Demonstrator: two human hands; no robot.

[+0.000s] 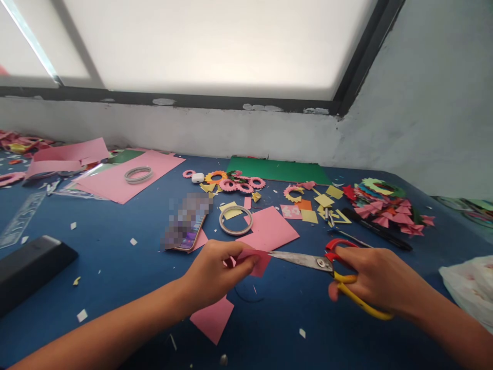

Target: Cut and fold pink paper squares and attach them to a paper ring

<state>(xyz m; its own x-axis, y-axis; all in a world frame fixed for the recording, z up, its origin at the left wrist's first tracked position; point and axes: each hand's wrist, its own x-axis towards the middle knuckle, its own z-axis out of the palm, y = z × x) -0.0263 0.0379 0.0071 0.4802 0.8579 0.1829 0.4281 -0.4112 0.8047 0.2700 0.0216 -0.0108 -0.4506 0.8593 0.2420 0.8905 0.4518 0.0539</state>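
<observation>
My left hand pinches a small piece of pink paper between thumb and fingers. In my right hand is a pair of scissors with red and yellow handles. The blades look nearly closed, and their tips meet the upper right edge of the pink paper. Below my left hand a pink paper square lies on the blue table. Just beyond my hands are a larger pink sheet and a roll of tape.
A phone lies left of the tape. Scalloped paper rings, a green sheet and a pile of folded paper pieces sit farther back. A black pen lies right, a plastic bag at the right edge, a black object left.
</observation>
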